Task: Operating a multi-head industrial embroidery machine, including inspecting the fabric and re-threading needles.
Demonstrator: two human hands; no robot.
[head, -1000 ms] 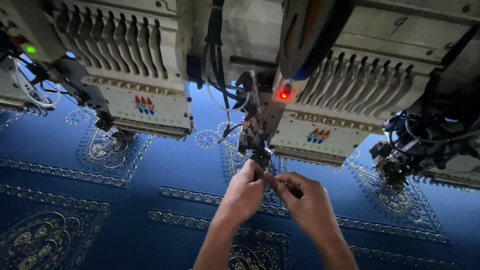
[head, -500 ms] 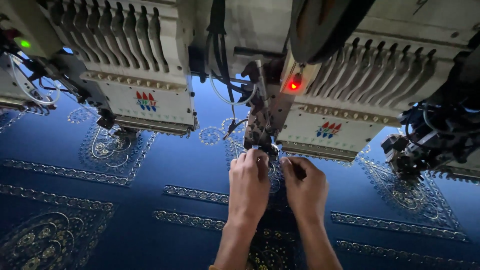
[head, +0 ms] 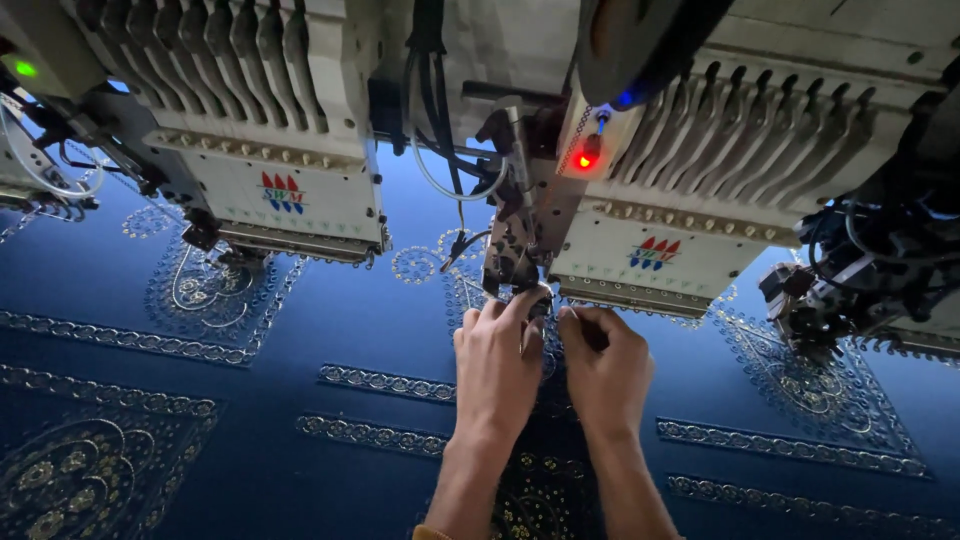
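— Hands first: where does each one sit?

— Left hand (head: 497,352) reaches up to the lower end of the needle assembly (head: 513,262), its fingertips (head: 527,300) touching the metal there. Right hand (head: 603,362) is just beside it, knuckles up, level with the left.

— Fingers apart or together?

— On the left hand they lie close together and bend up toward the assembly's tip; whether they pinch anything cannot be told. On the right hand the fingers (head: 580,322) curl inward into a loose fist. Something thin and dark seems to sit inside that curl, but it is too small to name.

— And the assembly itself, where is it from the fingers?

— Directly above the left fingertips, in contact with them, and just up and left of the right knuckles. It hangs at the left edge of the nearer machine head (head: 700,215).

— What else stands around?

— A red lamp (head: 588,158) glows above the fingers, on that same head. Another head (head: 285,180) hangs well to the left of the hands. A green lamp (head: 25,69) shines far left, near the top corner. Dark cables (head: 435,90) drop between the two heads.

— Below the hands?

— Blue cloth (head: 330,320) spreads flat under both wrists, stitched with pale bands and round motifs. One motif (head: 205,290) lies under the left head, well apart from the fingers.
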